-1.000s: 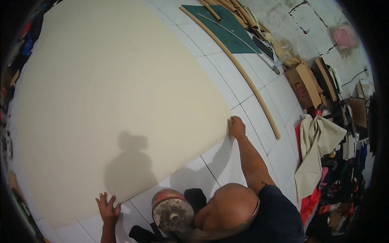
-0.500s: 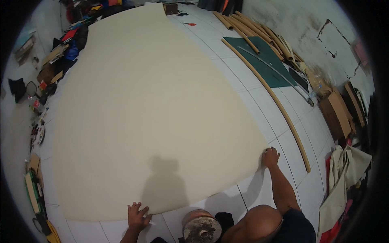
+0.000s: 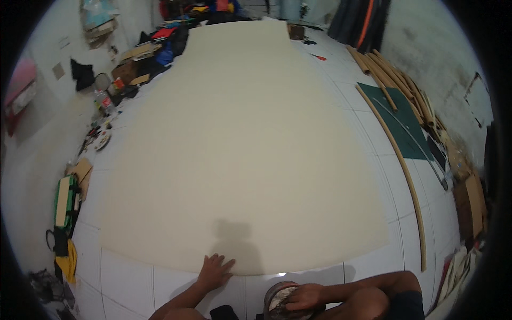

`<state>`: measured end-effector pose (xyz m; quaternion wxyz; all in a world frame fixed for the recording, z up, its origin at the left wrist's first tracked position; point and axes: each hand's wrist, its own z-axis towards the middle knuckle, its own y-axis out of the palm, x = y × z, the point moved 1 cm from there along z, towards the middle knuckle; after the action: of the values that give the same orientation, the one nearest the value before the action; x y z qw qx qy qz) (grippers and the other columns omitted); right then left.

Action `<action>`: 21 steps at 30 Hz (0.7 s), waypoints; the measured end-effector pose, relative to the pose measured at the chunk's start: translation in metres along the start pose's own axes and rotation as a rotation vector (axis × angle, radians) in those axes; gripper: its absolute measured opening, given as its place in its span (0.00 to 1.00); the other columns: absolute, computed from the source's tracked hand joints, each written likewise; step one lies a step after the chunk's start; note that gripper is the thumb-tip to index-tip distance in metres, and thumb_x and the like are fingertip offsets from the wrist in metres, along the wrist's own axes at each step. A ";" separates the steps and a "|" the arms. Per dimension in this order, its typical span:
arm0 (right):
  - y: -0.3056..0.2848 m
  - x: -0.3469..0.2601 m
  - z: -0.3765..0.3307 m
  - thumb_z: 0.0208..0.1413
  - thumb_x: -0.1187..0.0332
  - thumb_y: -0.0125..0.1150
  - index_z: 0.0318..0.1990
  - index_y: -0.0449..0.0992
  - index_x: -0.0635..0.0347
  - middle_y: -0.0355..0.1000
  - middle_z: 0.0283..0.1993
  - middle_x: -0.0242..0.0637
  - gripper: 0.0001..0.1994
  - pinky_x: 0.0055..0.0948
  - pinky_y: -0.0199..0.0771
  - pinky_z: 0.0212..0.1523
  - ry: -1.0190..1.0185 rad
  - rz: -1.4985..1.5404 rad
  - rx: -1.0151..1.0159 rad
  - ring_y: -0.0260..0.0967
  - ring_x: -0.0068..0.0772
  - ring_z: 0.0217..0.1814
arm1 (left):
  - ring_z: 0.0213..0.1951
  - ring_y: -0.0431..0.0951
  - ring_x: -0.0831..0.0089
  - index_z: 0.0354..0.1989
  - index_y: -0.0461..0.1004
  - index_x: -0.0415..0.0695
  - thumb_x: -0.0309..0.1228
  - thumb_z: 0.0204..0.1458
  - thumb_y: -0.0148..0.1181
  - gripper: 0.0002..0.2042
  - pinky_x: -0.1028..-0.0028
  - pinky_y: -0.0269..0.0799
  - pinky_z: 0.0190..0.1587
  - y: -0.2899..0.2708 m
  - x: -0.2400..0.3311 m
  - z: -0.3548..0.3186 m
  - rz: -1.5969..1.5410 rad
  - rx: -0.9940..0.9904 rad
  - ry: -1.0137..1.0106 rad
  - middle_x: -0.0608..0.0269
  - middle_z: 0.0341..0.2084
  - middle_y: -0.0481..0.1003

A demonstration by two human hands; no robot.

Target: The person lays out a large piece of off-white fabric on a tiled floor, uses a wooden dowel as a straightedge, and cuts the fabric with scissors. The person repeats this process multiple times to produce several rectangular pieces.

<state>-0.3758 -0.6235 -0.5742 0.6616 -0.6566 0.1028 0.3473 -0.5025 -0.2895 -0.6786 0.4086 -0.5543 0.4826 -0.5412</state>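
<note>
A large cream sheet (image 3: pixel 245 154) lies flat on the tiled floor and reaches far back. My left hand (image 3: pixel 216 271) rests on its near edge, fingers spread. Just to the right, close to my knees, stands a squat round drum-like object (image 3: pixel 277 303) with a reddish-brown rim and a whitish, dirty top. My right hand (image 3: pixel 305 297) is over that top with its fingers curled onto the middle, where they cover the small central knob.
A long cardboard tube (image 3: pixel 401 154) lies on the floor to the right, beside a green mat (image 3: pixel 405 128) with a thin metal rod on it. More tubes (image 3: pixel 397 80) lean along the right wall. Clutter, including a green box (image 3: pixel 63 200), lines the left wall.
My right hand has left the sheet's right near corner and come inward onto the round drum-like object. My left hand stays at the near edge. The view has shifted and lifted.
</note>
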 end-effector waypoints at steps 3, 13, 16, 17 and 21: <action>0.004 0.007 -0.003 0.52 0.57 0.63 0.35 0.73 0.52 0.69 0.22 0.38 0.11 0.41 0.73 0.26 0.139 0.006 0.048 0.73 0.44 0.29 | 0.60 0.63 0.48 0.62 0.68 0.61 0.46 0.50 0.63 0.28 0.38 0.57 0.57 0.005 -0.007 -0.006 -0.039 -0.072 -0.035 0.49 0.55 0.68; -0.081 0.036 -0.001 0.37 0.59 0.74 0.22 0.74 0.53 0.67 0.16 0.34 0.14 0.35 0.69 0.19 0.533 -0.328 0.674 0.68 0.38 0.17 | 0.61 0.63 0.48 0.62 0.67 0.61 0.44 0.49 0.64 0.28 0.38 0.56 0.59 -0.010 0.001 -0.003 -0.074 -0.033 -0.076 0.50 0.56 0.66; -0.081 0.066 -0.004 0.37 0.61 0.74 0.24 0.73 0.54 0.67 0.16 0.34 0.13 0.35 0.68 0.18 0.554 -0.357 0.754 0.67 0.38 0.16 | 0.61 0.62 0.48 0.62 0.67 0.60 0.44 0.49 0.65 0.29 0.37 0.55 0.59 -0.015 0.003 0.007 -0.049 -0.104 -0.067 0.49 0.57 0.65; -0.084 0.074 -0.004 0.37 0.62 0.74 0.25 0.72 0.54 0.67 0.16 0.34 0.13 0.35 0.67 0.18 0.573 -0.352 0.745 0.67 0.37 0.16 | 0.61 0.62 0.48 0.62 0.67 0.60 0.44 0.49 0.65 0.29 0.37 0.55 0.60 -0.014 0.003 0.003 -0.065 -0.093 -0.072 0.49 0.57 0.65; -0.084 0.090 0.002 0.39 0.60 0.73 0.23 0.70 0.56 0.69 0.19 0.38 0.16 0.38 0.69 0.21 0.731 -0.295 0.670 0.70 0.42 0.20 | 0.62 0.60 0.48 0.63 0.65 0.60 0.46 0.50 0.64 0.30 0.37 0.54 0.61 -0.016 0.002 0.006 -0.091 -0.197 -0.104 0.49 0.58 0.64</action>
<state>-0.2602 -0.5837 -0.5604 0.7984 -0.4945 0.3394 -0.0540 -0.4948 -0.2884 -0.6635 0.3516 -0.6403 0.4861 -0.4797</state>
